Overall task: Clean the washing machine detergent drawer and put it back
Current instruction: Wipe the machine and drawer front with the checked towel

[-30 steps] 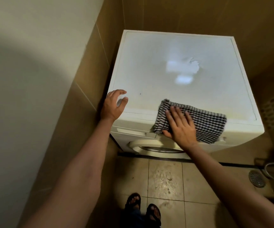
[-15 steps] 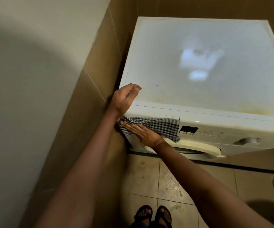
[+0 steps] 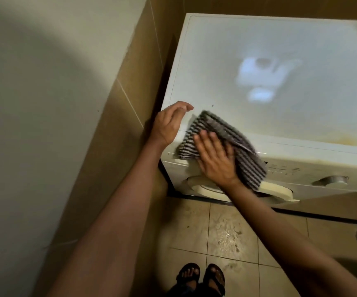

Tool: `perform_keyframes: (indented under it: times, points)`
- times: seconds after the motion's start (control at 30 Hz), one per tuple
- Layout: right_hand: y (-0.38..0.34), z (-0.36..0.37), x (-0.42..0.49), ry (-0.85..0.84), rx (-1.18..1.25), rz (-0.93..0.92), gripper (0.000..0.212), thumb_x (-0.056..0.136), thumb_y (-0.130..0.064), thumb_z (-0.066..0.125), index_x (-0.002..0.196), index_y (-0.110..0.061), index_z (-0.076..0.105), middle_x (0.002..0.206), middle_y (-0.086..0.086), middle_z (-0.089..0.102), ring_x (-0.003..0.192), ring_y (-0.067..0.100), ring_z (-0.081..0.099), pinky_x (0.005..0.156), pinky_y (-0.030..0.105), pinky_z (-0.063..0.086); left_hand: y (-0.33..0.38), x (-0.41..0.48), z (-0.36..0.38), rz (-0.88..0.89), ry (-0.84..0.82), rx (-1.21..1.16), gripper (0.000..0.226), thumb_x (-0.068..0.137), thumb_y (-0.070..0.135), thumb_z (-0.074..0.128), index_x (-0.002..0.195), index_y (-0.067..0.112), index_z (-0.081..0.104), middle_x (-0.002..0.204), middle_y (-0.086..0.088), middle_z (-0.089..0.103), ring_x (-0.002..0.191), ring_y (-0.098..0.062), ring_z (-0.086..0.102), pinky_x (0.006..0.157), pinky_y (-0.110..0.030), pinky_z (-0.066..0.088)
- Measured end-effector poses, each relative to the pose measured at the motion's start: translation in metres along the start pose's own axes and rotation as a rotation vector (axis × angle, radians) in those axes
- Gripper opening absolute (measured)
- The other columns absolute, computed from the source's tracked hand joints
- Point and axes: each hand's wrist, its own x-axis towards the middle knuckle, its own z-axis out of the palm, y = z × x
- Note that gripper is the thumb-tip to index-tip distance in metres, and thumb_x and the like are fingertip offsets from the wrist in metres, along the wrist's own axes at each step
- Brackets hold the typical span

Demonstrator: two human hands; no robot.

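Mostly hidden, the detergent drawer sat shut in the top left corner of the washing machine front, its face flush with the panel and turned toward the person. Only a pale strip of that face showed, running left to right along the panel; how far the drawer reached back into the machine could not be told.

The machine stood close against the tiled wall on its left, with only a dark narrow gap between them. On the right the panel ran on past the dial, and the tiled floor lay open in front, where two sandalled feet stood.

A checked cloth, blurred, draped over the front top edge of the machine, part on the top surface and part hanging down over the drawer's right side and the panel. The right hand lay flat on it, fingers straight and close together, pressing the cloth against the edge rather than clenching it. The left hand rested its heel on the machine's left front corner, just beside the cloth, fingers loosely curved above the top surface and grasping nothing.
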Motion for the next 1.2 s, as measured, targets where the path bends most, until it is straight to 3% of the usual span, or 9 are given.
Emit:
perform_keyframes:
  times: [0.17, 0.3, 0.47, 0.6, 0.7, 0.83, 0.9, 1.07, 1.2]
  points:
    - [-0.063, 0.047, 0.024, -0.01, 0.142, -0.123, 0.046, 0.101, -0.013, 0.016, 0.146, -0.002, 0.022, 0.152, 0.015, 0.024, 0.147, 0.035, -0.004, 0.119, 0.051, -0.003, -0.002, 0.003, -0.004, -0.018, -0.117, -0.013, 0.044, 0.093, 0.029, 0.029, 0.11, 0.012, 0.066, 0.112, 0.004, 0.066, 0.108, -0.008, 0.059, 0.095, -0.018, 0.043]
    - [-0.067, 0.052, 0.008, -0.105, 0.124, -0.257, 0.053, 0.099, -0.006, 0.012, 0.152, -0.004, 0.011, 0.16, 0.011, 0.002, 0.148, 0.027, -0.003, 0.121, 0.045, -0.002, -0.009, 0.013, -0.017, -0.127, -0.137, -0.053, 0.047, 0.106, 0.029, 0.022, 0.106, 0.021, 0.069, 0.11, 0.01, 0.069, 0.104, 0.0, 0.062, 0.094, -0.017, 0.043]
    - [-0.037, 0.026, -0.007, -0.501, 0.75, -0.205, 0.058, 0.095, 0.009, 0.029, 0.148, -0.014, 0.026, 0.156, -0.005, 0.017, 0.144, -0.005, 0.005, 0.117, 0.015, 0.002, -0.01, 0.025, -0.019, -0.141, -0.111, -0.07, 0.05, 0.104, 0.047, 0.02, 0.099, 0.033, 0.068, 0.109, 0.013, 0.07, 0.105, 0.0, 0.063, 0.098, -0.023, 0.04]
    - [-0.017, 0.008, -0.027, -0.241, 0.224, -0.035, 0.072, 0.095, -0.018, 0.045, 0.153, -0.015, 0.002, 0.16, 0.003, -0.01, 0.147, 0.016, -0.01, 0.119, 0.037, -0.009, -0.013, 0.036, -0.012, -0.141, 0.066, -0.114, 0.045, 0.092, 0.057, 0.029, 0.096, 0.035, 0.068, 0.111, 0.012, 0.07, 0.108, -0.002, 0.062, 0.1, -0.026, 0.041]
    - [-0.037, 0.009, 0.001, -0.082, 0.159, 0.081, 0.067, 0.097, -0.036, 0.041, 0.153, -0.02, 0.008, 0.16, 0.002, -0.009, 0.148, 0.019, -0.008, 0.119, 0.041, -0.007, -0.023, 0.041, -0.009, -0.118, 0.136, -0.16, 0.035, 0.095, 0.045, 0.036, 0.098, 0.028, 0.067, 0.107, 0.013, 0.069, 0.098, 0.01, 0.061, 0.089, -0.01, 0.042]
    - [-0.07, 0.032, 0.03, 0.023, 0.226, -0.025, 0.055, 0.092, -0.01, 0.036, 0.146, -0.008, 0.033, 0.153, 0.007, 0.033, 0.147, 0.021, -0.011, 0.12, 0.039, -0.006, -0.028, 0.049, -0.011, -0.106, 0.058, -0.059, 0.029, 0.103, 0.032, 0.036, 0.1, 0.03, 0.064, 0.111, 0.009, 0.068, 0.098, 0.013, 0.058, 0.09, -0.01, 0.041]
    - [-0.081, 0.036, 0.027, -0.137, 0.432, -0.027, 0.047, 0.088, 0.0, 0.035, 0.133, -0.001, 0.049, 0.136, 0.009, 0.054, 0.147, 0.023, -0.007, 0.119, 0.03, -0.006, -0.028, 0.049, -0.013, -0.112, 0.012, -0.002, 0.028, 0.103, 0.031, 0.037, 0.102, 0.032, 0.064, 0.112, 0.011, 0.066, 0.107, 0.004, 0.058, 0.096, -0.017, 0.04]
    - [-0.069, 0.04, -0.023, -0.517, 0.763, -0.069, 0.051, 0.084, 0.019, 0.026, 0.134, 0.017, 0.036, 0.145, 0.031, 0.028, 0.138, 0.04, 0.023, 0.113, 0.008, -0.002, -0.028, 0.04, -0.006, -0.036, 0.02, 0.158, 0.027, 0.101, 0.022, 0.042, 0.115, 0.019, 0.066, 0.124, 0.005, 0.062, 0.112, -0.007, 0.055, 0.092, -0.013, 0.04]
    - [-0.019, 0.034, -0.074, -0.647, 0.65, -0.019, 0.057, 0.09, 0.012, 0.04, 0.141, -0.007, 0.024, 0.149, 0.007, 0.014, 0.14, 0.029, 0.03, 0.113, 0.008, -0.002, -0.02, 0.031, -0.001, 0.109, 0.099, 0.259, 0.028, 0.101, 0.013, 0.044, 0.116, 0.003, 0.066, 0.118, -0.01, 0.065, 0.111, -0.019, 0.059, 0.096, -0.026, 0.045]
